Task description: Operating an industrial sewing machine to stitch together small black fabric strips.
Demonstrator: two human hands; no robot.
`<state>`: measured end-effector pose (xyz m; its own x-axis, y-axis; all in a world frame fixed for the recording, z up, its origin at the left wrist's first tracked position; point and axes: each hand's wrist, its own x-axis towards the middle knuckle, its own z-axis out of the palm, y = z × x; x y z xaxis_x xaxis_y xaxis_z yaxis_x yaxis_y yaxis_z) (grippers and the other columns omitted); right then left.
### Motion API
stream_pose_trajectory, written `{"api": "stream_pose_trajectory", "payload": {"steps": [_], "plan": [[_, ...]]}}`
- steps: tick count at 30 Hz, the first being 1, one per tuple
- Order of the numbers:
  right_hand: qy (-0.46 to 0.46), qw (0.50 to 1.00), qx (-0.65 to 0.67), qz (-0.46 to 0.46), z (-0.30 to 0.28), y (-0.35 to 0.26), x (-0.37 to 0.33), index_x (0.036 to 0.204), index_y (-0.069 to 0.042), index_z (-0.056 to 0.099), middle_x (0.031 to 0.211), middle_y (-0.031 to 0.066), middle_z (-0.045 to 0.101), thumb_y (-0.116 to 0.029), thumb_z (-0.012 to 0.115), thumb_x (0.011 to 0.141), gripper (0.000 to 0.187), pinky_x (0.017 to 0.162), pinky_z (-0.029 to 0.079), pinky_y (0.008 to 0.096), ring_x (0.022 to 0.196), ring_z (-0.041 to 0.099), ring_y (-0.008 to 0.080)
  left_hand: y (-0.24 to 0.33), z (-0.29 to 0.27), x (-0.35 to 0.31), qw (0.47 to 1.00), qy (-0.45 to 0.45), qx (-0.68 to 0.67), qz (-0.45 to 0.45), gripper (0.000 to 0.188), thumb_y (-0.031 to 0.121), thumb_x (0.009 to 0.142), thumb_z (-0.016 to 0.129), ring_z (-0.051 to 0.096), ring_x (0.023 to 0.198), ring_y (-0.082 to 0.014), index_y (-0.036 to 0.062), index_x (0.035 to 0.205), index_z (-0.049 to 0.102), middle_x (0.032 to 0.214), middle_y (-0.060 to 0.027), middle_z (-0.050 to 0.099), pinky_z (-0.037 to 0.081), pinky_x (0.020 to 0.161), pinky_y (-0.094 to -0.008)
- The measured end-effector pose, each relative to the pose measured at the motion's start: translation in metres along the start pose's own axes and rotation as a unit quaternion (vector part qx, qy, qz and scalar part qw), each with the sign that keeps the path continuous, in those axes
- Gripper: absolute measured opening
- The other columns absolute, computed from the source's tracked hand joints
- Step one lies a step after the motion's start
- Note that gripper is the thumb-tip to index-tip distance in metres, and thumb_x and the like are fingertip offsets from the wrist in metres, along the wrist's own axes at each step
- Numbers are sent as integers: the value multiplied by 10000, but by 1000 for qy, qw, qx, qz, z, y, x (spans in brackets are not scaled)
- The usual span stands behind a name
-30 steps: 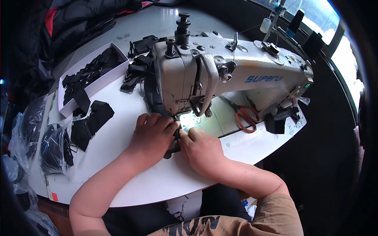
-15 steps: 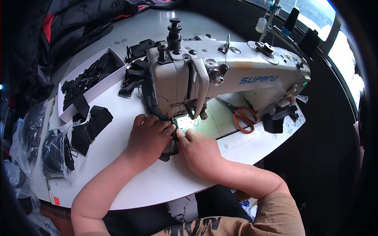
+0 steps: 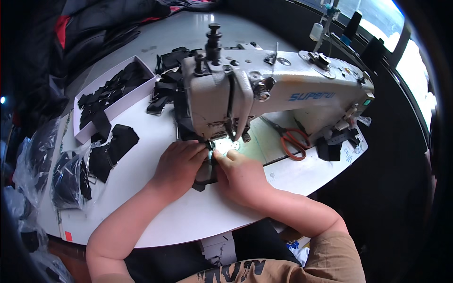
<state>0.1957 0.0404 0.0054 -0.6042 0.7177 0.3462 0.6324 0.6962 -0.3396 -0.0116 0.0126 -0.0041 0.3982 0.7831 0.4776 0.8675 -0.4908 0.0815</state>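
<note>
A white sewing machine (image 3: 278, 87) stands on the table, its lamp lighting the plate under the needle. At the needle lies a black strap (image 3: 204, 178), its near end reaching out between my hands and its far part running up behind the machine head. My left hand (image 3: 180, 165) has its fingers pressed together on the strap's left side. From the right, my right hand (image 3: 243, 177) pinches the strap's edge close to the presser foot. The fingertips nearly meet there and hide part of the strap.
A pale box (image 3: 115, 111) of black straps sits at the left, with loose black webbing (image 3: 113, 148) and plastic-wrapped packs (image 3: 68, 184) before it. Red-handled scissors (image 3: 293, 144) lie under the machine arm. Black scraps (image 3: 330, 147) lie at the right edge. Thread cones (image 3: 351, 26) stand behind.
The view has shifted slightly, so the machine and table sit a little further right. Both hands stay on the strap at the needle, with the fingers only slightly moved.
</note>
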Motion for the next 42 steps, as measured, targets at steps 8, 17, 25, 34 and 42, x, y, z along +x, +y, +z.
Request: {"api": "stream_pose_trajectory", "payload": {"steps": [8,17,25,34,42], "plan": [[60,997,55,7,-9,0,-1,954,-47,747,758,155,611,-100,646,918,120,591,482,460,664,623,378,0,-9,1,996,89,15,28,212,98,849,641,653,1079,-262,78,1043,724,1106,-59,703,501,964,-412],[72,996,52,-18,-2,-1,3,885,-46,719,756,129,613,-85,656,915,79,580,475,441,645,615,352,-71,-100,-62,937,-94,127,-311,216,119,886,693,619,1096,-334,101,1099,723,1107,-129,655,516,931,-456],[87,994,46,-41,0,2,4,872,-47,709,766,125,626,-73,667,883,51,581,483,430,661,627,347,-103,-118,-90,887,-76,38,-454,392,179,749,853,600,1112,-305,70,1093,698,1143,-121,637,501,945,-413],[86,994,55,-43,0,2,3,895,-53,722,765,120,626,-61,669,869,59,579,484,428,660,628,344,-107,-116,-89,893,-49,20,-446,409,170,691,882,615,910,-300,39,912,564,910,-112,636,503,817,-390],[84,995,50,-38,1,3,2,907,-65,726,778,120,636,-69,673,870,65,582,491,424,669,637,344,-99,-129,-82,877,-44,-29,-477,378,141,689,885,641,759,-234,7,795,548,832,-120,657,498,674,-367]]}}
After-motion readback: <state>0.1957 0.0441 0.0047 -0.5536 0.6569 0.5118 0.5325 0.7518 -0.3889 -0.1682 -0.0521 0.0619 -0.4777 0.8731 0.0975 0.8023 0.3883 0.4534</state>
